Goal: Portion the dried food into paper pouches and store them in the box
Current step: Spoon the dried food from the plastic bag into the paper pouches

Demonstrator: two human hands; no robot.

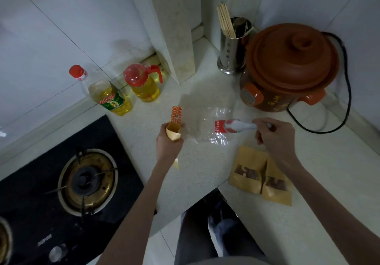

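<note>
we take this for a filling step: two pouches are done and a third is open for its share, though no storage box shows anywhere in view. on the pale table (205, 161), the largest of the task's things is the clear plastic bag (207, 126), lying crumpled and nearly flat at about twelve o'clock from our body, between our hands; what dried food is left in it we cannot tell. at four o'clock, near the table's front edge, two filled pouches (261, 176) lie side by side, touching, brown paper with small windows showing dark reddish pieces. our left hand (167, 143), at ten o'clock from them, has its grip curled round an open paper pouch (173, 133), mouth up and pale inside, with an orange patterned flap standing above it. our right hand (275, 135) has its grip pinched on the handle of pale tongs (242, 125), whose tips lie over the bag's red label, reaching toward nine o'clock; the tips look nearly together, but blur hides whether they carry anything. next, we judge, the tongs must lift pieces out of the bag and cross to the pouch's narrow mouth, which the left hand should keep upright and spread.
</note>
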